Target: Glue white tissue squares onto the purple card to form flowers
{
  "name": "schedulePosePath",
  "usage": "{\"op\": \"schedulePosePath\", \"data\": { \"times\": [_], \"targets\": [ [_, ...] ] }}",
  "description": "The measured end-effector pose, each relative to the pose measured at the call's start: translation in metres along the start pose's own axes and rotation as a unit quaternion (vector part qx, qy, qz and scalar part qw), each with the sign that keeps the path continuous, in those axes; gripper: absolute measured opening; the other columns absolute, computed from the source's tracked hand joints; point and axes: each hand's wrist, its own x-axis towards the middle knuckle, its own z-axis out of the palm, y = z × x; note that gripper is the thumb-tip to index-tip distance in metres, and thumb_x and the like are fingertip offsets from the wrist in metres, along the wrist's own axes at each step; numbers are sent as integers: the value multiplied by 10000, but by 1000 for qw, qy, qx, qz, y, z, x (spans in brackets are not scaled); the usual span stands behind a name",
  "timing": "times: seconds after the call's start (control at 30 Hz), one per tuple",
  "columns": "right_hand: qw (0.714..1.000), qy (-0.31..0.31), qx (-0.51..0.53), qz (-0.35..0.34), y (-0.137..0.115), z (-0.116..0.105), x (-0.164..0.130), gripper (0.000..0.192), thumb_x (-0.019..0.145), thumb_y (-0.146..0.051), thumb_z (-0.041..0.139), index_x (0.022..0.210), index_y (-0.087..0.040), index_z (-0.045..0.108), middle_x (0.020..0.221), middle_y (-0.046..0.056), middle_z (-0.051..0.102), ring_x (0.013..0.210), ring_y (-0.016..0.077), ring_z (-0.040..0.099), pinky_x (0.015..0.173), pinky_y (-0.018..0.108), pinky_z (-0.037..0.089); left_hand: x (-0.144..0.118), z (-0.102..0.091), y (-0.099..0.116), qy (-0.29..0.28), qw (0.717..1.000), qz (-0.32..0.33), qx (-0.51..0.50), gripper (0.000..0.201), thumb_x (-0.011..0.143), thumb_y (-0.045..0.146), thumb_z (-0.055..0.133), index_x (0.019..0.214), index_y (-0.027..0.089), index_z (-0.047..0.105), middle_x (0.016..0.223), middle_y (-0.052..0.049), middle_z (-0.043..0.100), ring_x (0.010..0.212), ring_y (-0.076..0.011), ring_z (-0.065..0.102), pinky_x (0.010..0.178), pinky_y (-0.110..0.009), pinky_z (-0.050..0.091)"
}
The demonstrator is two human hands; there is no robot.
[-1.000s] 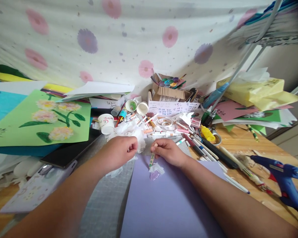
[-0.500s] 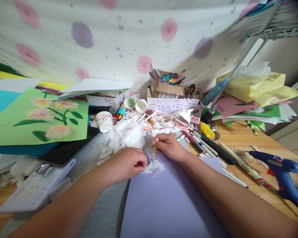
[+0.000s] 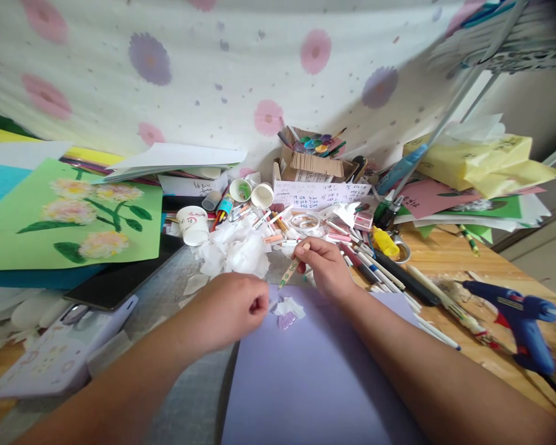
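A lavender sheet [image 3: 315,383] lies before me, with a small crumpled piece of white and purple tissue paper [image 3: 288,312] near its far edge. Between the fingers of my right hand [image 3: 327,266] is a thin pale pencil [image 3: 288,273] with a green pattern, tilted, its lower end just above and behind the tissue piece. My left hand [image 3: 238,303] is closed at the sheet's left edge, beside the tissue. Its fingertips are hidden, so whatever they may hold does not show.
Crumpled white tissue [image 3: 248,253] is heaped behind my left hand. Paper cups [image 3: 193,225], pens and markers [image 3: 375,269] crowd the back. A blue glue gun [image 3: 514,303] lies at right. A phone [image 3: 125,278] and a green flower picture [image 3: 28,247] are at left.
The pencil's lower end has lifted off the tissue piece and swung left and away, as my right hand turned. The tissue piece now lies uncovered. My left hand has shifted slightly left.
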Motion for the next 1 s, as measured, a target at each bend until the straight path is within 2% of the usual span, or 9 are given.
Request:
{"op": "schedulePosePath", "data": {
  "times": [0.07,0.13,0.27,0.43,0.67,1.0],
  "targets": [
    [1000,-27,7,4,-2,3,-2,232,786,-335,583,625,-174,545,517,-32,517,492,100,462,511,231,367,0,7,4,-41,999,19,12,145,679,139,493,637,207,613,637,49,631,594,-109,537,546,-222,293],
    [997,-70,0,21,-5,6,-3,246,785,-340,586,611,-175,526,509,-35,507,487,98,453,508,230,361,0,12,6,-54,998,31,22,161,688,135,489,642,211,623,655,45,649,616,-117,553,559,-228,297],
    [987,-144,-42,53,-6,12,-6,266,795,-346,565,601,-176,500,499,-39,495,481,94,447,504,224,357,2,15,6,-49,998,29,32,160,705,148,500,653,215,635,675,37,667,636,-129,568,572,-237,303],
    [977,-189,-85,51,-3,14,-7,243,813,-336,533,634,-173,511,516,-35,510,492,99,462,512,223,362,4,16,4,-41,998,31,31,147,713,163,510,656,222,631,663,40,662,628,-131,564,570,-240,296],
    [968,-202,-140,43,-2,10,-5,230,818,-299,514,624,-174,509,519,-31,516,499,103,463,506,222,356,7,21,2,-38,998,39,23,156,720,150,484,671,214,617,690,38,660,654,-129,569,588,-237,315],
    [976,-183,-107,46,-2,5,-2,230,807,-293,530,610,-179,496,493,-49,488,486,90,425,506,216,342,8,22,2,-28,998,46,36,161,718,134,461,651,197,592,665,21,634,625,-128,543,571,-239,310]
  ]
}}
